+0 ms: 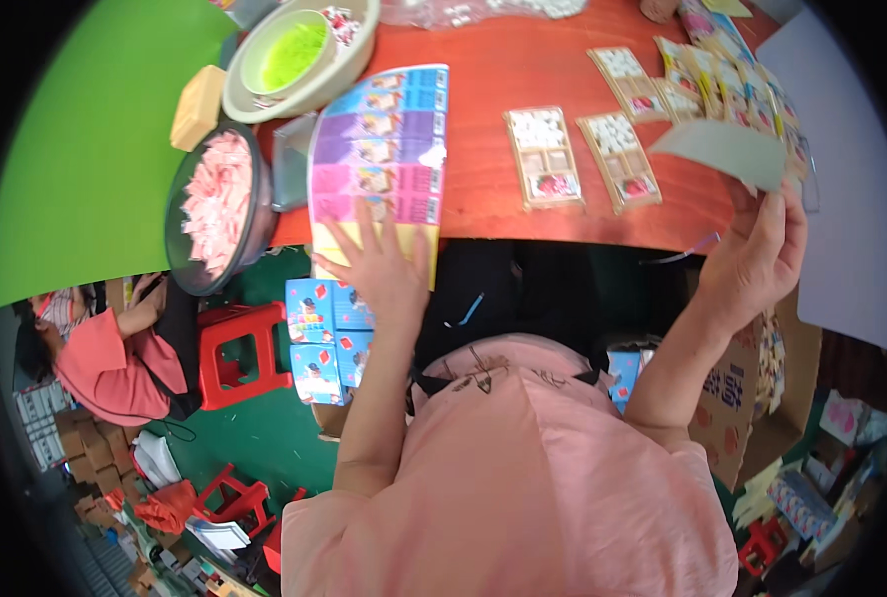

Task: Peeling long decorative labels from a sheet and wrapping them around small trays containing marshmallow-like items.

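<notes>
Pinching pale, curved, paper-like slip [724, 152]: right hand [754, 249].
Left hand [389, 267] lies flat, fingers wide, on multicoloured rectangular paper sheet [379, 139].

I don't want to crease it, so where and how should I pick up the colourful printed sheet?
Probably pinch the printed sheet by its yellow near right corner, from above and below, coming from your side: it looks thin and flat, and that end seems to overhang the table. Your left hand rests just left of there.
</notes>
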Demonstrator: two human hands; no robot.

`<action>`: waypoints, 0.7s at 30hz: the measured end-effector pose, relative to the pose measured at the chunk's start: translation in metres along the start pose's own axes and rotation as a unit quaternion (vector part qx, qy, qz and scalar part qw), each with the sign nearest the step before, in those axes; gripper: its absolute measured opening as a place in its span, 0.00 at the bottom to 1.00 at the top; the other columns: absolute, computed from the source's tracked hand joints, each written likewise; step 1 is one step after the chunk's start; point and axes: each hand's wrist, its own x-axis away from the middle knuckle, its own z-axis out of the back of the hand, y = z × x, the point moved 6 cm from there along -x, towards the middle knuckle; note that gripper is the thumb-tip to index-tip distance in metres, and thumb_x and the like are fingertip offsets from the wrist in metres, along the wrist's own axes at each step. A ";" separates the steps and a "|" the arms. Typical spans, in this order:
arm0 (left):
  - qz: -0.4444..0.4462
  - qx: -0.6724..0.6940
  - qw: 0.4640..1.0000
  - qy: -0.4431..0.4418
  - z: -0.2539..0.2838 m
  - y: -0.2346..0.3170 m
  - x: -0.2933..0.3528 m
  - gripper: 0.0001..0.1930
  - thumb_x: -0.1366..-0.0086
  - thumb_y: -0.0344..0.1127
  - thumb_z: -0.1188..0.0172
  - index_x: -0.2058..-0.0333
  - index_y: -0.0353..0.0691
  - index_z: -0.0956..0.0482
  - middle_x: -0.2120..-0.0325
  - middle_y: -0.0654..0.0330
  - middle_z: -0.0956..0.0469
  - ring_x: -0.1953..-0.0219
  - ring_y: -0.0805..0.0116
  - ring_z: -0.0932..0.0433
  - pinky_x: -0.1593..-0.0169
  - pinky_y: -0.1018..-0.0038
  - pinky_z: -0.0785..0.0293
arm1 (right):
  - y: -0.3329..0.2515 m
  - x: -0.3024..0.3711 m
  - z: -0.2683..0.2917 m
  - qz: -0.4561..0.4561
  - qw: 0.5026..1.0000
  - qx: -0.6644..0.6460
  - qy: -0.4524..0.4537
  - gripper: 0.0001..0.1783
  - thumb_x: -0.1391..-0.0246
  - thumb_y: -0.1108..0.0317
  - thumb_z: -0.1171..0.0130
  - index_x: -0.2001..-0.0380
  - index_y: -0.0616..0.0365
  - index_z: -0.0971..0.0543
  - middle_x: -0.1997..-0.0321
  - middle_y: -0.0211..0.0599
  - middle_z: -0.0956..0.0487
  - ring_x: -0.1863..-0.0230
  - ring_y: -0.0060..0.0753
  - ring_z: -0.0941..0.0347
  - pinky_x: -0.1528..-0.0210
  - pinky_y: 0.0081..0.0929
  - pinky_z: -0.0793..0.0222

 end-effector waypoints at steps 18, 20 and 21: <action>-0.185 0.261 0.941 -0.110 0.011 0.019 -0.020 0.28 0.43 0.55 0.34 0.51 0.41 0.23 0.41 0.56 0.29 0.33 0.46 0.40 0.33 0.35 0.60 | 0.003 0.010 0.009 -0.019 0.996 0.078 -0.033 0.08 0.35 0.77 0.48 0.57 0.68 0.23 0.49 0.44 0.22 0.49 0.34 0.23 0.42 0.37 0.24; -0.174 0.235 0.954 -0.071 -0.001 0.006 -0.040 0.29 0.43 0.57 0.34 0.52 0.40 0.23 0.44 0.55 0.28 0.35 0.49 0.37 0.33 0.35 0.60 | -0.001 0.012 0.001 -0.018 0.997 0.058 -0.047 0.07 0.35 0.77 0.49 0.58 0.68 0.23 0.50 0.44 0.22 0.49 0.33 0.24 0.42 0.36 0.24; -0.151 0.245 0.955 -0.070 -0.009 -0.002 -0.051 0.28 0.44 0.57 0.34 0.55 0.40 0.23 0.45 0.57 0.27 0.37 0.52 0.33 0.34 0.34 0.59 | -0.004 0.014 -0.005 -0.021 0.997 0.063 -0.047 0.07 0.35 0.77 0.49 0.58 0.68 0.23 0.50 0.44 0.22 0.49 0.33 0.24 0.42 0.36 0.24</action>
